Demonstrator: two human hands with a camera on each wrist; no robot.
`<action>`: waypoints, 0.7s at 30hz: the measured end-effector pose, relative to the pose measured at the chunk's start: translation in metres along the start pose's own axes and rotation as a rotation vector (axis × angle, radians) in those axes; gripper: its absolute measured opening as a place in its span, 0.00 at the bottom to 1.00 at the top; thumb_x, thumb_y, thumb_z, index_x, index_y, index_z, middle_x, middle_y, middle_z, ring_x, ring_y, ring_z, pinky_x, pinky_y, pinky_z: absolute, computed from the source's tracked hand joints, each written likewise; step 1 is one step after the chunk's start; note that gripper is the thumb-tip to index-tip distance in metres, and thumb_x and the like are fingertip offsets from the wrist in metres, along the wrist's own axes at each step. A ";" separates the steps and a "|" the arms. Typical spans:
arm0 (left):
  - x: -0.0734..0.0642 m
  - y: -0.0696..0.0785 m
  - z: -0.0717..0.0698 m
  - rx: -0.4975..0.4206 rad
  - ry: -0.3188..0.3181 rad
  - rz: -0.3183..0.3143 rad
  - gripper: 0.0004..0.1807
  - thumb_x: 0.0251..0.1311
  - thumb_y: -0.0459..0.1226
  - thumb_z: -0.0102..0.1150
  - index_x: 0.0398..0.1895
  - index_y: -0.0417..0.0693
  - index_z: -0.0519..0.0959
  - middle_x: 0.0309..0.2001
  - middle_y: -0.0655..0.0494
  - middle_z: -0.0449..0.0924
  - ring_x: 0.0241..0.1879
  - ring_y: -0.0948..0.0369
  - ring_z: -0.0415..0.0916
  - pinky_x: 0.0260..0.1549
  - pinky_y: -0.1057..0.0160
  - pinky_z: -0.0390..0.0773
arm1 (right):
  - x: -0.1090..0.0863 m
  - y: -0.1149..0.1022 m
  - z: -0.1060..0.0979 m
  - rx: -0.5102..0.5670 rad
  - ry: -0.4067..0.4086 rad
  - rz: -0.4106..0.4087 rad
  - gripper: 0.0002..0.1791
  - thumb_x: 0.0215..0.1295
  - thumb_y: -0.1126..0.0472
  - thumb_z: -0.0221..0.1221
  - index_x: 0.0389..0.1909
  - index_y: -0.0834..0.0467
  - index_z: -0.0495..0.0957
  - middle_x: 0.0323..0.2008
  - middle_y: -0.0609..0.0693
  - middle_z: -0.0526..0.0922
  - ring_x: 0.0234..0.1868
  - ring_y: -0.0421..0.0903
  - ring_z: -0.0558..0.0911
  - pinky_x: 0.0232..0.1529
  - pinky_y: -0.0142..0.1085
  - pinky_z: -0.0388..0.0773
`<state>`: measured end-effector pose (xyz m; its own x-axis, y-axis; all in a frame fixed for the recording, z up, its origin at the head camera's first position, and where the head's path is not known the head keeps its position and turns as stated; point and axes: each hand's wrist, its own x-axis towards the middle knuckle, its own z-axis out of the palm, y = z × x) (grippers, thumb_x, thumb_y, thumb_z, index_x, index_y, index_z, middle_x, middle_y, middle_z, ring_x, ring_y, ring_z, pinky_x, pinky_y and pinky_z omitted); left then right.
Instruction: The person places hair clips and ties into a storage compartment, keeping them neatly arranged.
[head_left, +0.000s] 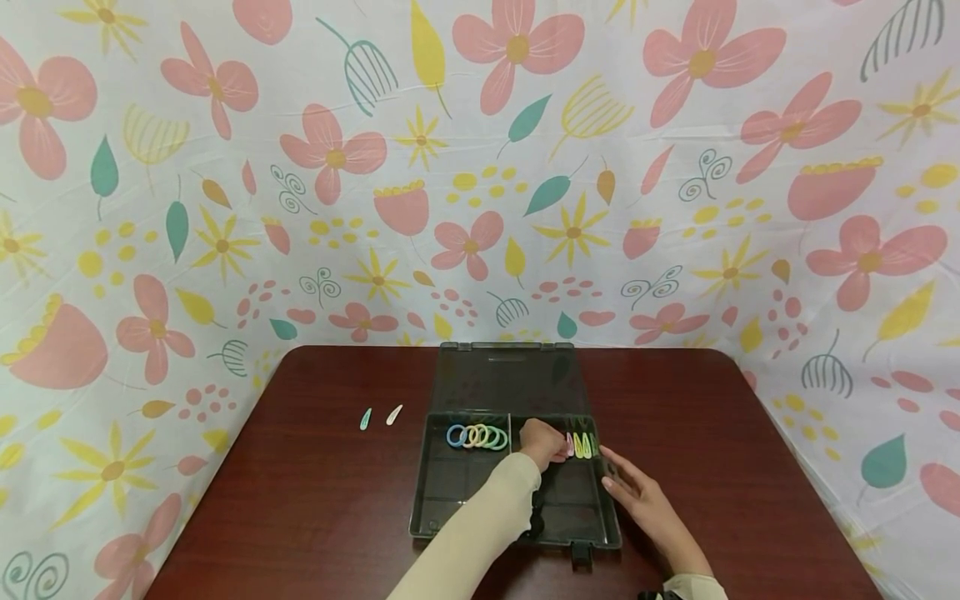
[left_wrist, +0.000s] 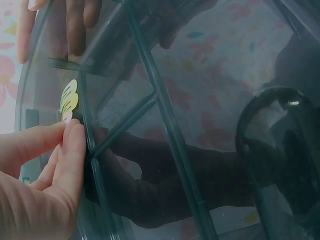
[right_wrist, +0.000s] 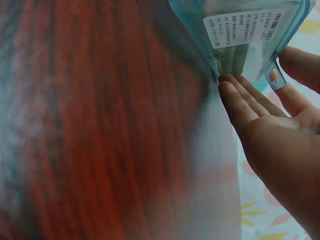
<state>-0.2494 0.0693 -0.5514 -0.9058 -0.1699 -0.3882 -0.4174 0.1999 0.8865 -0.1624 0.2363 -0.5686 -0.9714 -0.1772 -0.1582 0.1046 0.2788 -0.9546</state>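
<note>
A dark see-through compartment box [head_left: 420, 477] lies on the table with its lid tipped back. My left hand [head_left: 543, 442] reaches into the upper right compartment and pinches a pink snap hair clip [left_wrist: 68, 118] between thumb and fingertips. Beside that clip stand yellow hair clips [left_wrist: 71, 102] and a green one [head_left: 594, 444] in a row. At the box's right side, my right hand [head_left: 641, 497] touches the outer wall with its fingers fairly straight. In the right wrist view its fingertips [right_wrist: 227, 82] meet the box's side, near a white label.
Several coloured hair ties [head_left: 477, 436] overlap in the upper left compartment. To the left of the box, a teal hair clip [head_left: 365, 419] and a whitish hair clip [head_left: 394, 414] lie on the dark red table [head_left: 315, 500]. A flowered cloth [head_left: 480, 167] hangs behind.
</note>
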 end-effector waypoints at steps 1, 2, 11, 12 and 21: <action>0.000 0.000 0.000 -0.005 0.003 -0.008 0.09 0.42 0.17 0.67 0.17 0.35 0.79 0.16 0.46 0.79 0.21 0.51 0.83 0.20 0.61 0.84 | 0.000 0.000 0.000 0.000 0.001 -0.001 0.32 0.71 0.56 0.54 0.73 0.52 0.57 0.74 0.60 0.49 0.73 0.63 0.47 0.67 0.58 0.60; 0.000 0.000 0.000 -0.004 0.007 -0.011 0.10 0.42 0.18 0.67 0.16 0.36 0.79 0.16 0.46 0.79 0.21 0.52 0.83 0.19 0.62 0.84 | 0.000 0.000 0.000 0.000 0.002 -0.002 0.32 0.71 0.56 0.55 0.73 0.52 0.57 0.74 0.60 0.49 0.73 0.63 0.47 0.67 0.58 0.60; -0.001 0.000 -0.001 -0.033 0.021 -0.028 0.09 0.42 0.18 0.69 0.17 0.34 0.80 0.16 0.45 0.80 0.21 0.52 0.83 0.19 0.62 0.84 | 0.000 0.001 0.000 -0.005 0.005 -0.006 0.32 0.72 0.55 0.54 0.73 0.52 0.57 0.74 0.60 0.49 0.73 0.63 0.48 0.67 0.59 0.59; -0.002 0.000 -0.001 -0.030 0.022 -0.027 0.09 0.42 0.18 0.69 0.17 0.34 0.79 0.16 0.45 0.80 0.21 0.52 0.83 0.19 0.62 0.84 | 0.000 0.001 0.000 -0.007 0.005 -0.008 0.32 0.72 0.55 0.54 0.73 0.52 0.57 0.74 0.60 0.49 0.73 0.63 0.48 0.67 0.59 0.59; -0.002 0.000 0.000 -0.035 0.036 -0.052 0.09 0.41 0.17 0.69 0.17 0.33 0.80 0.16 0.45 0.79 0.22 0.52 0.84 0.18 0.62 0.84 | 0.001 0.004 0.001 -0.017 0.014 -0.032 0.31 0.71 0.57 0.55 0.73 0.53 0.58 0.74 0.60 0.50 0.72 0.64 0.49 0.66 0.58 0.61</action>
<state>-0.2474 0.0698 -0.5502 -0.8797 -0.2138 -0.4248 -0.4601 0.1565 0.8740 -0.1626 0.2362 -0.5723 -0.9770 -0.1735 -0.1237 0.0695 0.2892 -0.9548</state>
